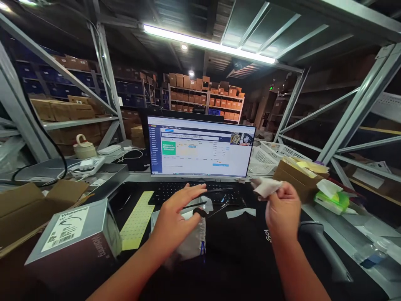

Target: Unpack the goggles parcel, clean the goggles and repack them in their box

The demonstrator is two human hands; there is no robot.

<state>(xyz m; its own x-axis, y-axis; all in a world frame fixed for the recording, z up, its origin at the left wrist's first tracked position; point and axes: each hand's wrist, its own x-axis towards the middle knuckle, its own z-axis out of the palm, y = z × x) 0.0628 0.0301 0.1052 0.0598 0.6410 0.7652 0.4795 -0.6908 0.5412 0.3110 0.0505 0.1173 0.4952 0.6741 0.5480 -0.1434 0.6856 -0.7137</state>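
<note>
My left hand [178, 209] is in front of the keyboard, thumb and fingers curved around a thin black item with slim arms [194, 205] and a dark rounded end by the thumb. Its exact kind is unclear. Beneath that hand lies a whitish pouch or bag [191, 244], partly hidden by the hand and forearm. My right hand [283, 209], raised to the right of the keyboard, pinches a crumpled white tissue [265, 187]. A torn white scrap [240, 213] lies on the black mat between the hands.
A monitor [200, 150] stands behind the keyboard [169, 191]. To the left are a grey product box [72, 230], an open carton [19, 209] and a yellow label sheet [137, 221]. On the right lie a barcode scanner [327, 251], a tissue pack [332, 200] and a clear bottle [374, 254].
</note>
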